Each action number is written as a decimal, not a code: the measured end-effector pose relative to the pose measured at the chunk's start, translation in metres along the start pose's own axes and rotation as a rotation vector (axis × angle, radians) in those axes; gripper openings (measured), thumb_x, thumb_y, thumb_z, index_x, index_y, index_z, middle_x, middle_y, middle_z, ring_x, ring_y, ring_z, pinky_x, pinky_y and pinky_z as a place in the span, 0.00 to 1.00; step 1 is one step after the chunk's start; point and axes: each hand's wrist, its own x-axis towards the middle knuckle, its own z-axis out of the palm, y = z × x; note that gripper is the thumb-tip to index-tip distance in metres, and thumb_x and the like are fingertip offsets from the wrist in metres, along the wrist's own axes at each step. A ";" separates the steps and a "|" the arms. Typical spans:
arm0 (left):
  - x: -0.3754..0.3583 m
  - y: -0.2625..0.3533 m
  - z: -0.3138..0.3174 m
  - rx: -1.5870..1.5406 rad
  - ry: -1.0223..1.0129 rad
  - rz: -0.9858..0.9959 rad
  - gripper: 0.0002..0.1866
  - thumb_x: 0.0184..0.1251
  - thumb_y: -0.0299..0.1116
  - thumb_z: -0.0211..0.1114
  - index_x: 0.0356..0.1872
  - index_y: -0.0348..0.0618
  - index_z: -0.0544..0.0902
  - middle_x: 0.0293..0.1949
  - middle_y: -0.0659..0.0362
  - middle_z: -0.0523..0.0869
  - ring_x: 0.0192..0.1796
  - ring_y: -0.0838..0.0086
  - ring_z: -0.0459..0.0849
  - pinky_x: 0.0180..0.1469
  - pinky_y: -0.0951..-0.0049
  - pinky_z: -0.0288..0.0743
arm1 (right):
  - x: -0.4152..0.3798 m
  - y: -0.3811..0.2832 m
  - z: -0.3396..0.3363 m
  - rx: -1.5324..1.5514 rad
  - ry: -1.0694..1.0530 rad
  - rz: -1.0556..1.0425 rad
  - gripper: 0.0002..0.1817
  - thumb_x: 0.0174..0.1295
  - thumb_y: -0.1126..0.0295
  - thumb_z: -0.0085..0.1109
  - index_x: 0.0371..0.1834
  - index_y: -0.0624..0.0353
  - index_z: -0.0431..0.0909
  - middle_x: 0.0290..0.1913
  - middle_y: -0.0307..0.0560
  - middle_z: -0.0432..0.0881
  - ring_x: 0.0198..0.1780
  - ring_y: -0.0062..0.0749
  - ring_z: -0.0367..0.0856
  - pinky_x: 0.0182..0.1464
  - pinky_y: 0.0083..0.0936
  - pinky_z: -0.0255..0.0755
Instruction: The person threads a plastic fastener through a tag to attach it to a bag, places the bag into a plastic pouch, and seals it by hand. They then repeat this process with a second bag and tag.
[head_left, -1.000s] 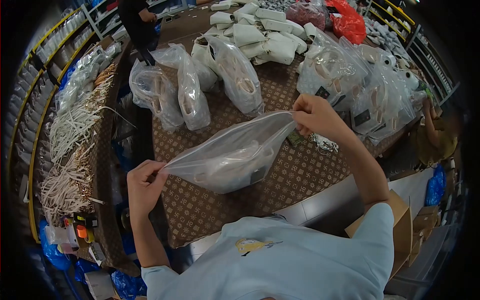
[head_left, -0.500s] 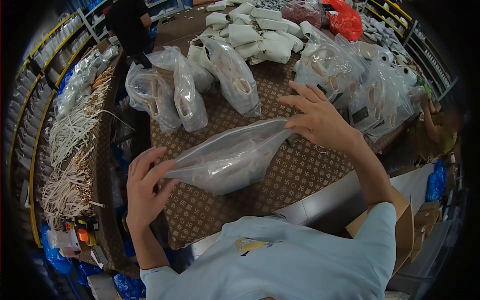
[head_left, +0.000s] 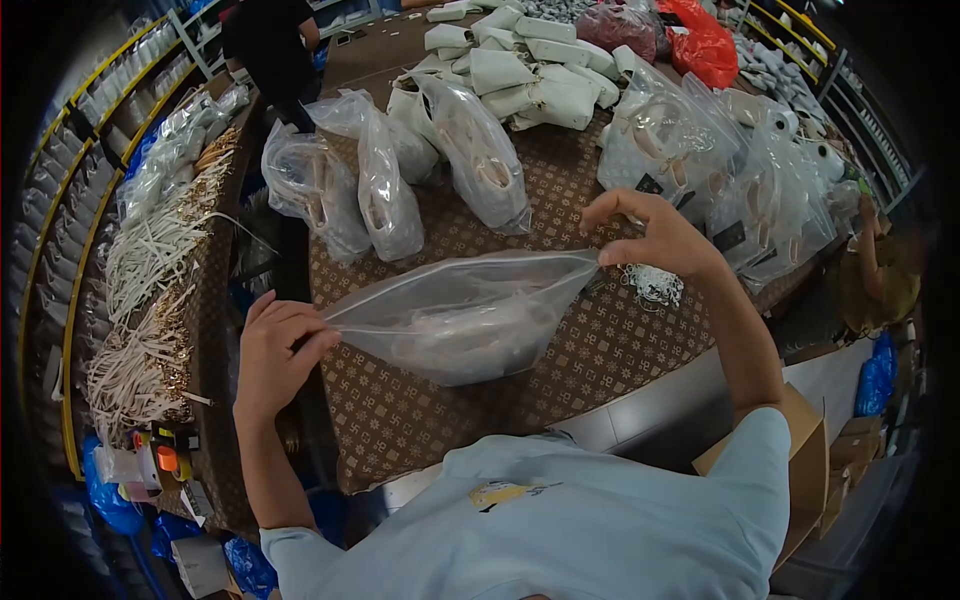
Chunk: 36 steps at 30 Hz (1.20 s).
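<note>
A clear plastic bag (head_left: 470, 335) lies across the table in front of me, its mouth edge stretched taut between my hands. Something pale sits inside it, blurred by the film. My left hand (head_left: 280, 350) pinches the bag's left corner between thumb and fingers. At the right corner, my right hand (head_left: 655, 235) has its thumb on the film; its index finger arches away from the thumb, and the other fingers' grip is partly hidden. A small heap of white tags or strings (head_left: 652, 285) lies beneath my right hand.
Bagged pale handbags (head_left: 390, 215) stand beyond my bag, and more bagged ones (head_left: 765, 205) sit at right. White pouches (head_left: 540, 85) are piled behind. Straps (head_left: 140, 340) hang along the left bench. A person in black (head_left: 270, 50) stands back left; another person (head_left: 880, 275) is at right.
My hands have moved apart and the bag's mouth is pulled wider and straighter. My right hand has come lower, its fingers more curled, uncovering the white heap. The view has shifted slightly.
</note>
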 end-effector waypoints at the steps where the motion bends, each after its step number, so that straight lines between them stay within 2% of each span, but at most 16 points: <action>1: -0.001 -0.001 -0.002 -0.019 -0.013 -0.026 0.08 0.47 0.31 0.70 0.28 0.40 0.83 0.29 0.59 0.83 0.38 0.67 0.81 0.62 0.59 0.60 | -0.003 0.003 0.001 -0.003 -0.001 -0.001 0.11 0.48 0.66 0.70 0.29 0.61 0.80 0.44 0.43 0.80 0.51 0.33 0.76 0.59 0.33 0.65; 3: 0.000 0.001 -0.005 -0.036 -0.026 -0.052 0.08 0.47 0.31 0.70 0.28 0.40 0.83 0.28 0.59 0.83 0.37 0.67 0.81 0.62 0.59 0.60 | -0.010 0.014 0.004 0.015 -0.002 -0.026 0.15 0.46 0.65 0.73 0.31 0.61 0.80 0.40 0.44 0.81 0.46 0.30 0.77 0.51 0.26 0.68; 4: 0.001 0.005 -0.005 -0.061 -0.066 -0.088 0.09 0.47 0.30 0.70 0.29 0.40 0.82 0.28 0.59 0.83 0.37 0.67 0.81 0.62 0.60 0.60 | -0.012 0.018 0.006 0.017 -0.001 -0.026 0.15 0.46 0.65 0.73 0.31 0.61 0.80 0.40 0.44 0.81 0.46 0.30 0.77 0.51 0.26 0.68; 6: 0.001 0.006 -0.003 -0.089 -0.111 -0.125 0.09 0.47 0.30 0.70 0.31 0.40 0.81 0.27 0.59 0.83 0.37 0.66 0.81 0.62 0.60 0.60 | -0.018 0.023 0.009 -0.080 0.022 -0.211 0.15 0.44 0.66 0.73 0.32 0.59 0.81 0.38 0.44 0.82 0.46 0.32 0.78 0.51 0.27 0.68; 9: -0.001 0.004 0.004 -0.120 -0.044 -0.163 0.10 0.48 0.27 0.69 0.32 0.40 0.80 0.27 0.59 0.83 0.36 0.67 0.81 0.62 0.61 0.61 | -0.027 0.021 0.016 -0.254 0.082 -0.269 0.14 0.44 0.67 0.73 0.33 0.58 0.81 0.38 0.43 0.82 0.46 0.35 0.78 0.53 0.29 0.67; 11: -0.001 0.007 0.009 -0.191 0.052 -0.264 0.12 0.48 0.25 0.68 0.36 0.40 0.80 0.27 0.59 0.83 0.34 0.67 0.81 0.62 0.62 0.62 | -0.028 0.026 0.021 -0.251 0.108 -0.270 0.13 0.44 0.67 0.72 0.32 0.58 0.81 0.38 0.43 0.82 0.46 0.35 0.78 0.53 0.29 0.67; 15: 0.001 0.009 0.009 -0.173 0.071 -0.278 0.10 0.48 0.24 0.68 0.34 0.40 0.80 0.27 0.59 0.82 0.35 0.67 0.81 0.61 0.63 0.63 | -0.027 0.032 0.027 -0.255 0.176 -0.281 0.09 0.48 0.69 0.69 0.31 0.58 0.80 0.35 0.41 0.81 0.43 0.35 0.78 0.50 0.29 0.66; 17: -0.002 -0.005 0.007 -0.080 -0.061 -0.208 0.10 0.48 0.24 0.68 0.33 0.39 0.81 0.28 0.59 0.83 0.36 0.67 0.81 0.61 0.63 0.63 | -0.026 0.032 0.030 -0.290 0.201 -0.279 0.08 0.49 0.70 0.67 0.30 0.58 0.79 0.33 0.42 0.80 0.42 0.36 0.77 0.49 0.30 0.66; 21: 0.002 -0.008 0.002 -0.072 -0.095 -0.215 0.09 0.47 0.25 0.68 0.33 0.39 0.82 0.28 0.60 0.83 0.37 0.67 0.81 0.63 0.62 0.61 | -0.024 0.032 0.033 -0.340 0.259 -0.329 0.07 0.52 0.71 0.64 0.27 0.59 0.76 0.30 0.43 0.78 0.37 0.39 0.75 0.46 0.31 0.65; 24: 0.011 0.012 0.002 0.028 0.027 -0.075 0.17 0.45 0.29 0.70 0.41 0.42 0.81 0.38 0.59 0.83 0.44 0.65 0.80 0.66 0.57 0.56 | -0.023 0.040 0.034 -0.342 0.296 -0.353 0.07 0.52 0.71 0.64 0.27 0.59 0.75 0.30 0.43 0.78 0.36 0.39 0.76 0.49 0.32 0.66; 25: 0.018 0.041 0.002 0.063 0.098 -0.004 0.20 0.45 0.31 0.70 0.44 0.43 0.80 0.42 0.58 0.82 0.47 0.65 0.79 0.67 0.55 0.54 | -0.023 0.039 0.034 -0.341 0.295 -0.357 0.07 0.52 0.71 0.64 0.27 0.59 0.75 0.30 0.43 0.78 0.36 0.39 0.76 0.49 0.32 0.66; 27: 0.039 0.102 0.014 0.146 0.091 0.139 0.24 0.46 0.35 0.70 0.49 0.44 0.78 0.49 0.58 0.79 0.54 0.64 0.75 0.68 0.52 0.51 | -0.025 0.036 0.035 -0.373 0.265 -0.353 0.07 0.51 0.72 0.64 0.29 0.59 0.75 0.31 0.44 0.78 0.36 0.40 0.76 0.52 0.34 0.66; 29: 0.058 0.144 0.057 0.092 0.158 0.275 0.23 0.48 0.36 0.68 0.49 0.43 0.77 0.45 0.58 0.80 0.53 0.64 0.75 0.68 0.51 0.49 | -0.023 0.033 0.036 -0.391 0.250 -0.375 0.07 0.51 0.72 0.64 0.30 0.59 0.75 0.31 0.44 0.78 0.36 0.40 0.76 0.54 0.35 0.66; 30: 0.071 0.157 0.078 0.061 0.184 0.298 0.20 0.49 0.35 0.67 0.45 0.43 0.79 0.42 0.58 0.80 0.50 0.65 0.76 0.67 0.51 0.50 | -0.022 0.031 0.036 -0.409 0.256 -0.394 0.08 0.51 0.72 0.64 0.31 0.59 0.75 0.32 0.45 0.78 0.37 0.41 0.77 0.55 0.36 0.66; 32: 0.091 0.159 0.106 0.031 0.222 0.316 0.16 0.49 0.35 0.67 0.41 0.44 0.80 0.39 0.58 0.79 0.47 0.66 0.76 0.66 0.51 0.51 | -0.022 0.033 0.036 -0.443 0.276 -0.433 0.08 0.50 0.72 0.64 0.32 0.58 0.74 0.32 0.45 0.78 0.37 0.41 0.77 0.55 0.37 0.66; 36: 0.108 0.154 0.119 -0.019 0.110 0.357 0.08 0.48 0.32 0.66 0.31 0.46 0.81 0.33 0.62 0.79 0.42 0.68 0.76 0.63 0.55 0.56 | -0.024 0.040 0.032 -0.511 0.325 -0.497 0.09 0.50 0.72 0.64 0.33 0.58 0.74 0.33 0.44 0.78 0.39 0.40 0.78 0.56 0.40 0.66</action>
